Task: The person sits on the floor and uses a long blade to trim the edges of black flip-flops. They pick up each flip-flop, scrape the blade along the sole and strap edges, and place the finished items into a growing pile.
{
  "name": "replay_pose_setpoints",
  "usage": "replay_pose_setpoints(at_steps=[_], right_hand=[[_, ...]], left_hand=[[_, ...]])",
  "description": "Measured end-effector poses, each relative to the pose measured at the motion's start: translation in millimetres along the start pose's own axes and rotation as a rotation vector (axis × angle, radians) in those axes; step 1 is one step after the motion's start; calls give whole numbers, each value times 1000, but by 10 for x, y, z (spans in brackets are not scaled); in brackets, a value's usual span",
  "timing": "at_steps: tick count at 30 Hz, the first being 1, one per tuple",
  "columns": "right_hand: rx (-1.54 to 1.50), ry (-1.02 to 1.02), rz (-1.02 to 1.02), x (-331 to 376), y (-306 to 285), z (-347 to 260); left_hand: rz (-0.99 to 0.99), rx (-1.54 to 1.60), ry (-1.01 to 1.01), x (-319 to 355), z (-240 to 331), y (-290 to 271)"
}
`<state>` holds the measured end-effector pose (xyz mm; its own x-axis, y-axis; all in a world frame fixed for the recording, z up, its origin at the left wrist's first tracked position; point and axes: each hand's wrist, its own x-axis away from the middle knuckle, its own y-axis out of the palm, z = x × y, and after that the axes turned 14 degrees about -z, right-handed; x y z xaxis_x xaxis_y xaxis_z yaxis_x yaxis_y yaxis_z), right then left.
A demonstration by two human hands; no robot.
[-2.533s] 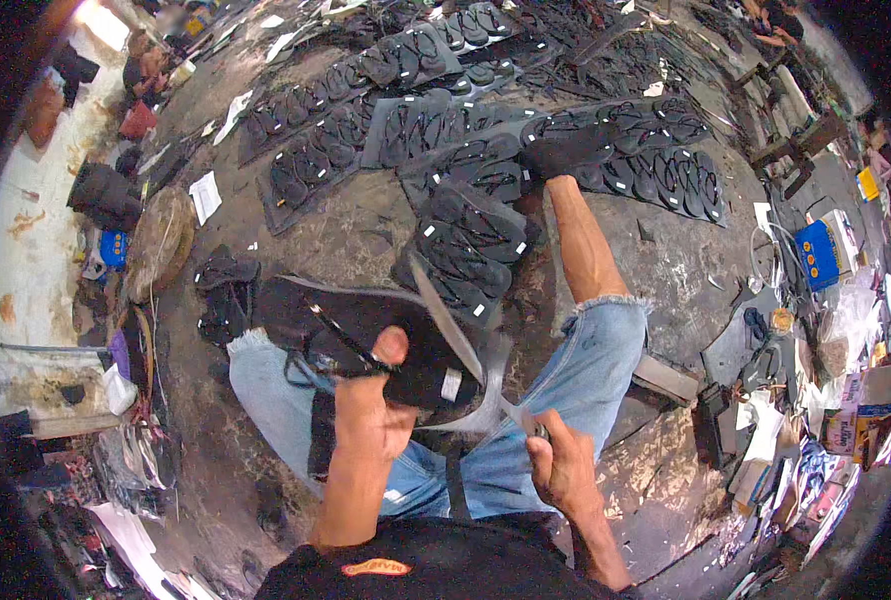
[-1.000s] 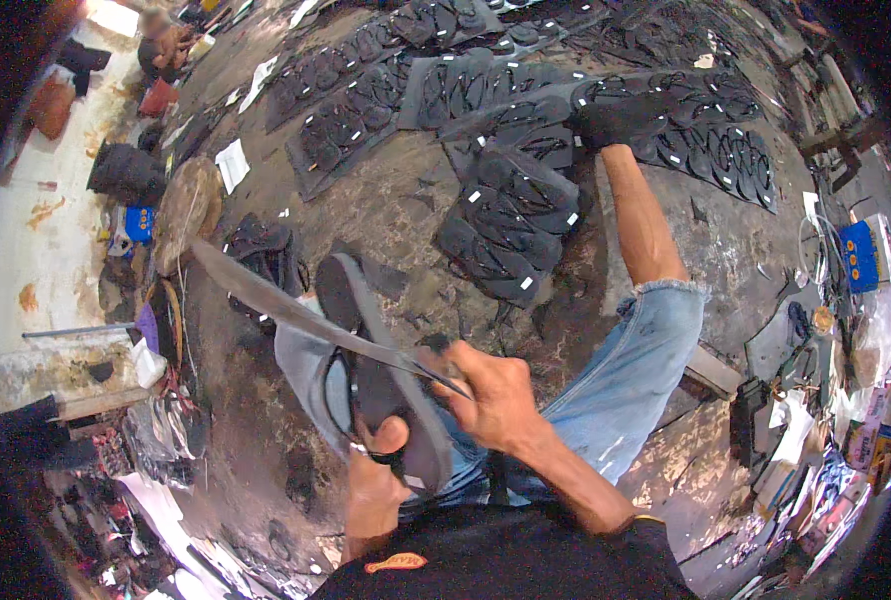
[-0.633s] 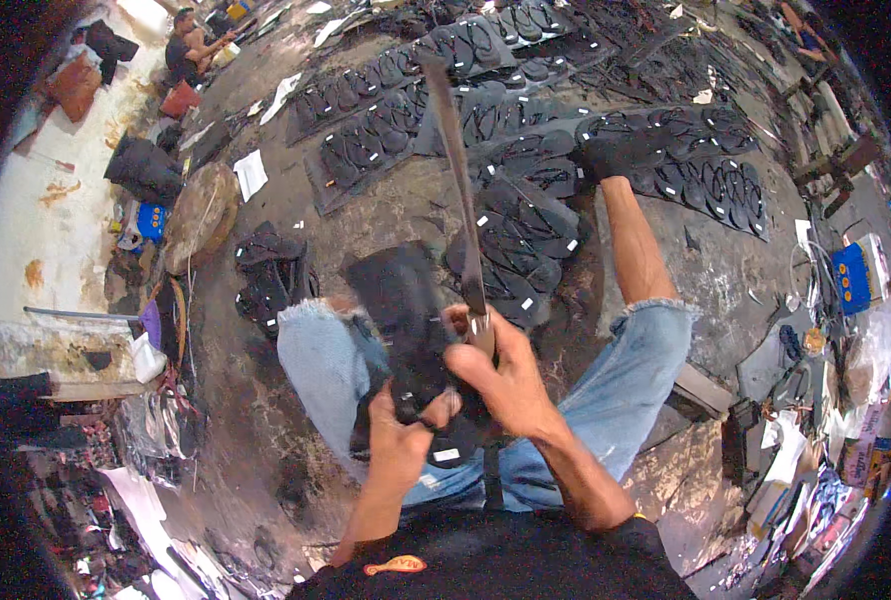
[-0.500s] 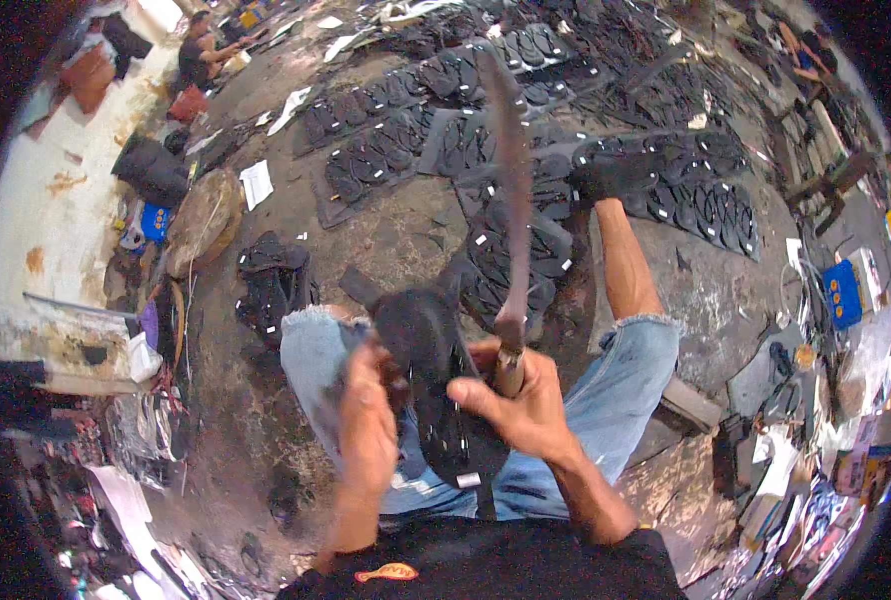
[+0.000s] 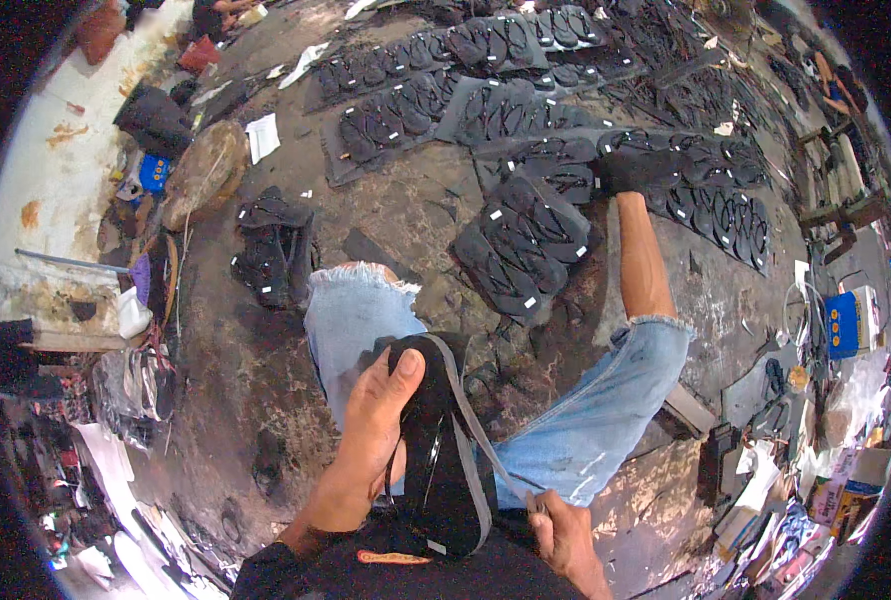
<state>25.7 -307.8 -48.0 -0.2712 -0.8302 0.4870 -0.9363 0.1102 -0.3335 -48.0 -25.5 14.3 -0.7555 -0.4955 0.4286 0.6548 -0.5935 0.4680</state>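
Sandal with a black footbed, dark strap and grey-edged sole [image 5: 448,455] sits over the lap in my head view, between the blue denim legs and close to the black shirt [image 5: 476,580]. Its long axis runs nearly straight away from the torso, the far end leaning slightly left; the near end, marked by a small white rectangular label [image 5: 437,547], points back at the belly. The bare left hand [image 5: 378,405] is clamped on the far end, thumb pressed on top. The bare right hand [image 5: 564,532] is closed on the near end of a long, narrow grey knife [image 5: 478,432], whose blade slants up and left along the sole's right edge.

Half a second ago I had the left hand blurred beside the sandal, while the right hand steadied it and held the knife pointing up and away. Now the left hand has the sandal, which lies closer to the shirt, and the right hand has dropped low on the right.

I see the blade almost edge-on, so I cannot tell exactly where it meets the sole. The right fist hides the handle, the left fingers disappear under the sandal, and I cannot tell toe from heel.
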Motion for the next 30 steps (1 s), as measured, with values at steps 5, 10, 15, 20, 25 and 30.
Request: replay_pose_setpoints(at_steps=[5,10,15,20,25,30], right_hand=[[178,-70,96,-628,-195,-101],[139,-83,-36,-958,-695,-393],[228,-110,-244,-1178,-1236,-847],[434,-34,-485,-1605,-1547,-1327],[56,-341,-213,-1909,-1422,-1234],[-19,-339,23,-1193,-806,-625]], left_hand=[[0,-90,-13,-30,21,16],[97,-89,-103,-46,38,95],[-22,-222,-48,-96,74,72],[-67,-216,-123,-129,81,86],[0,-200,-183,-184,114,78],[15,-31,-76,-103,140,-1]])
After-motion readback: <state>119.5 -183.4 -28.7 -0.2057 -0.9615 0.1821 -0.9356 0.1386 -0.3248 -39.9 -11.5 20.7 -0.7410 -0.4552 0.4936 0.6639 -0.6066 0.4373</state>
